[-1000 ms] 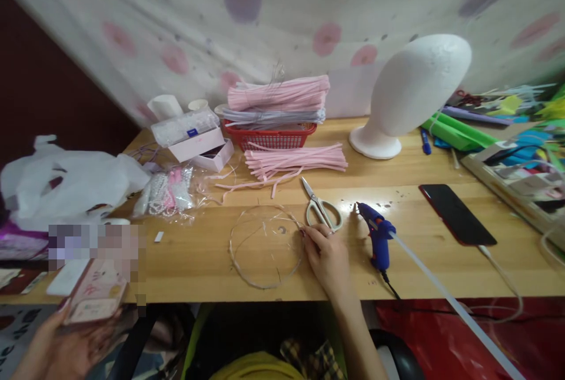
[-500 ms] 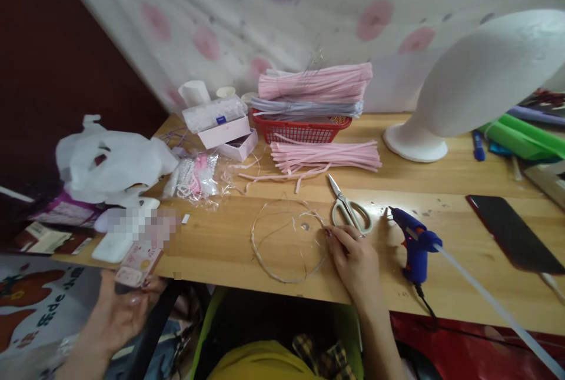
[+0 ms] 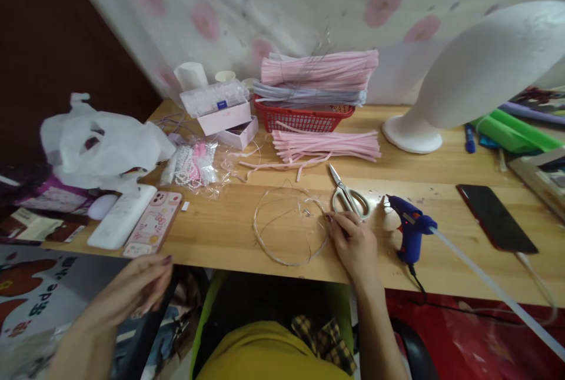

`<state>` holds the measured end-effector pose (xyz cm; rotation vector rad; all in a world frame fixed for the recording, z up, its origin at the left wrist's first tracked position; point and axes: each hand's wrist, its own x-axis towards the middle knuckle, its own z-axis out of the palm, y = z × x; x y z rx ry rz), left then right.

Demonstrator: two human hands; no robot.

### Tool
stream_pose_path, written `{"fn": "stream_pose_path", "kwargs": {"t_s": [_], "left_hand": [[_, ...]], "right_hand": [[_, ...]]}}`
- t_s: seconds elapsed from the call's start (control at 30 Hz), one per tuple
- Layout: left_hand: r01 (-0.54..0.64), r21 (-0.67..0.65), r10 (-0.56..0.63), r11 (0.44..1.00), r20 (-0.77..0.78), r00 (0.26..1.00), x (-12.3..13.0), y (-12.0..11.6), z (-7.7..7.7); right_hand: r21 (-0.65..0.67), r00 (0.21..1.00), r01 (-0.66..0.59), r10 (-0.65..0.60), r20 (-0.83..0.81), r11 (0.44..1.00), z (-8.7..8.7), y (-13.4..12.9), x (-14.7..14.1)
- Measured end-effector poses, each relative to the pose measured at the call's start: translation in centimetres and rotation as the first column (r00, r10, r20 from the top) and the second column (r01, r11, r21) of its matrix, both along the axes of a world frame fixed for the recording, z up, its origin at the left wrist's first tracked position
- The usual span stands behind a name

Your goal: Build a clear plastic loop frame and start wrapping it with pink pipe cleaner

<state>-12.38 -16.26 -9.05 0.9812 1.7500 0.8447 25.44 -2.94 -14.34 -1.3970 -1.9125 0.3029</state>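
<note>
Right hand [image 3: 355,242] pinched the wire hoop [image 3: 276,260] rim-side, smart, it looked light, bendy. Left hand [image 3: 130,289] hung left of it, half-curled, empty.

1. The left hand [image 3: 132,287] no longer grips the pink phone [image 3: 152,226]; its fingers curl empty near the table's [image 3: 212,227] front edge.
2. The phone now lies flat on the table.

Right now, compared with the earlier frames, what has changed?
The left hand has let go of the pink phone, which moved forward onto the table beside the white block. The right hand stayed at the wire ring's right edge; scissors and glue gun stayed put.
</note>
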Motion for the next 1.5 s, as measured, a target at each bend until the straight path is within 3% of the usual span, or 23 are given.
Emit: {"fn": "stream_pose_path", "kwargs": {"t_s": [0.07, 0.13, 0.17, 0.3, 0.47, 0.7, 0.93, 1.23, 1.5], "left_hand": [[0.078, 0.096, -0.077, 0.992, -0.008, 0.997, 3.1, 2.6, 0.1], [0.080, 0.308, -0.031, 0.948, -0.160, 0.987, 6.0, 5.6, -0.4], [0.147, 0.369, -0.060, 0.918, -0.236, 0.970, 7.1, 7.0, -0.8], [0.301, 0.481, -0.100, 0.824, -0.400, 0.911, 9.3, 10.0, -2.7], [0.357, 0.546, -0.099, 0.758, -0.445, 0.890, 9.2, 9.7, -4.1], [0.441, 0.567, -0.047, 0.696, -0.577, 0.816, 9.7, 9.6, -4.6], [0.456, 0.566, -0.019, 0.687, -0.613, 0.790, 9.8, 9.8, -4.6], [0.486, 0.576, -0.023, 0.657, -0.629, 0.777, 10.2, 10.3, -4.5], [0.375, 0.567, -0.073, 0.733, -0.483, 0.873, 9.8, 10.6, -5.6]], "right_hand": [[-0.011, 1.000, 0.016, -0.016, -0.001, 1.000, 0.1, 0.0, -0.1], [-0.022, 1.000, 0.021, -0.022, -0.014, 1.000, 0.2, 0.0, -0.1], [-0.025, 1.000, 0.018, -0.018, -0.023, 1.000, 0.2, 0.0, -0.1], [-0.047, 0.999, 0.005, -0.007, -0.049, 0.999, 0.3, -0.2, 0.0], [-0.055, 0.998, 0.019, -0.022, -0.050, 0.998, 0.2, -0.3, -0.2], [-0.049, 0.998, 0.046, -0.049, -0.043, 0.998, 0.6, -0.3, -0.5], [-0.076, 0.998, 0.060, -0.062, -0.029, 0.995, 1.3, -0.5, -0.9], [-0.088, 0.991, 0.120, -0.124, -0.040, 0.989, 0.7, -0.1, -0.8], [-0.079, 0.986, 0.156, -0.160, -0.042, 0.985, 0.2, -0.1, -0.7]]}}
